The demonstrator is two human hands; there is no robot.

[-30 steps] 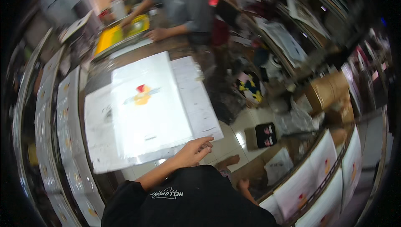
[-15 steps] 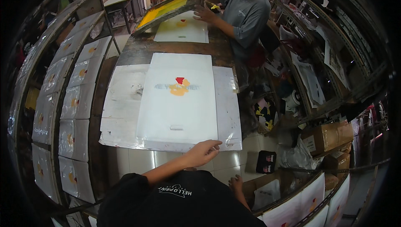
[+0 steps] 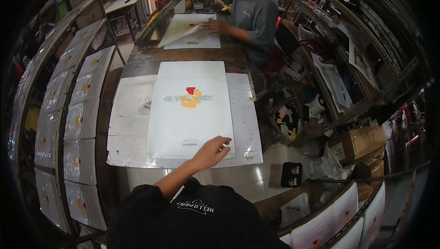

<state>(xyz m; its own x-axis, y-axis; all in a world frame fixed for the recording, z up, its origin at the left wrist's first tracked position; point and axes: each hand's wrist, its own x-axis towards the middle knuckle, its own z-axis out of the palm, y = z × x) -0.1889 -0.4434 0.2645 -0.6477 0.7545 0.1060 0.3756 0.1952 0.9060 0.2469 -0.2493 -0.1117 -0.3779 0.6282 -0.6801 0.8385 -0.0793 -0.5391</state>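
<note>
Here's your left hand (image 3: 211, 152) over the near right corner of the white bag (image 3: 183, 123), its grip loosely spread, nothing visibly pinched; whether the fingertips touch, I can't tell. Your right hand is out of view, so I can't tell its grip either. The bag lies flat on a pale board (image 3: 129, 116) across the worktop (image 3: 198, 55), slot end toward you, orange-and-red print (image 3: 190, 102) facing up. Good placement: that corner is well clear of the ink. Judging by the near edge, there may be more layers underneath, so take just one between thumb and fingertip, bring the other hand in, and lift level. Don't drag it; treat that print as possibly wet.
</note>
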